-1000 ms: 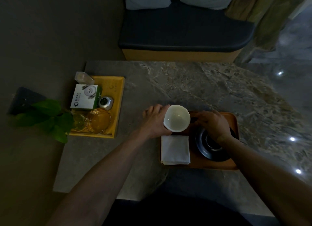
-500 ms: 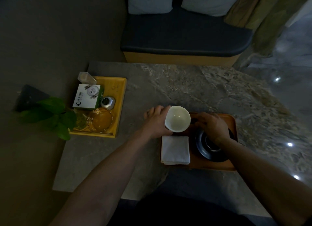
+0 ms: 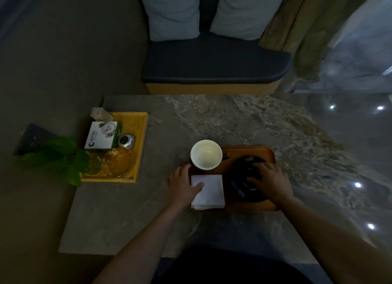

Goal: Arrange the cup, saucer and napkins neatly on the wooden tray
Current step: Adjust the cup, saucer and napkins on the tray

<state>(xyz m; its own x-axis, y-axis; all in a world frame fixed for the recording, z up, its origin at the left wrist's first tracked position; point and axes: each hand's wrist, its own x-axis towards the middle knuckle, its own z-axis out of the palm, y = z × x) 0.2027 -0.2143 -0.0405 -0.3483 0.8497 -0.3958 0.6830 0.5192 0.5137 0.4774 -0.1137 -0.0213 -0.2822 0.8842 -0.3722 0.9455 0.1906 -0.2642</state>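
A white cup point(image 3: 206, 154) stands upright at the far left corner of the brown wooden tray point(image 3: 250, 151). Just in front of it lies a folded stack of white napkins point(image 3: 210, 191) on the tray's left part. My left hand point(image 3: 183, 185) rests at the napkins' left edge, thumb on top of the stack, fingers apart. A dark round saucer point(image 3: 239, 185) sits on the tray's right half. My right hand point(image 3: 269, 180) lies on the saucer with fingers spread over its centre and right rim.
A yellow tray point(image 3: 141, 147) at the table's left holds a white-green box point(image 3: 102, 137), a small silver jar point(image 3: 126, 141) and glass dishes point(image 3: 118, 161). A leafy plant point(image 3: 57, 156) hangs over the left edge. A cushioned bench point(image 3: 214, 69) stands beyond the stone table point(image 3: 233, 118).
My left hand let go of the cup, which now stands on the tray, and dropped to the napkins. My right hand slid down onto the saucer.
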